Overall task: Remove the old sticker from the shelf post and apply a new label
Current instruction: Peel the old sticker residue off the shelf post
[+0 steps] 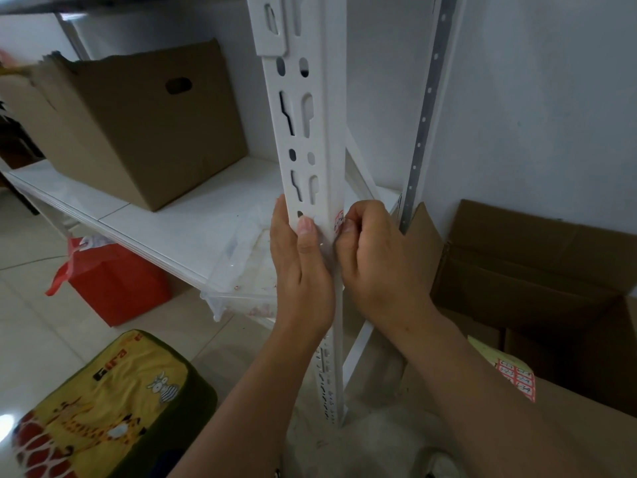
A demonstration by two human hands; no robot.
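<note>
A white slotted shelf post [310, 139] runs upright through the middle of the view. My left hand [300, 270] wraps the post from the left, thumb pressed flat on its front face. A small red-and-white sticker [339, 220] sits on the post's right edge. My right hand [375, 260] is curled against that edge, fingertips pinched at the sticker. A sheet of red-and-white labels [517, 377] lies on a cardboard box at the lower right.
A brown cardboard box [144, 125] stands on the white shelf [179, 215]; a clear plastic tray [248, 270] overhangs the shelf's front. A red bag [117, 281] and a yellow cushioned stool [103, 405] sit on the tiled floor. Open cardboard boxes [537, 270] fill the right.
</note>
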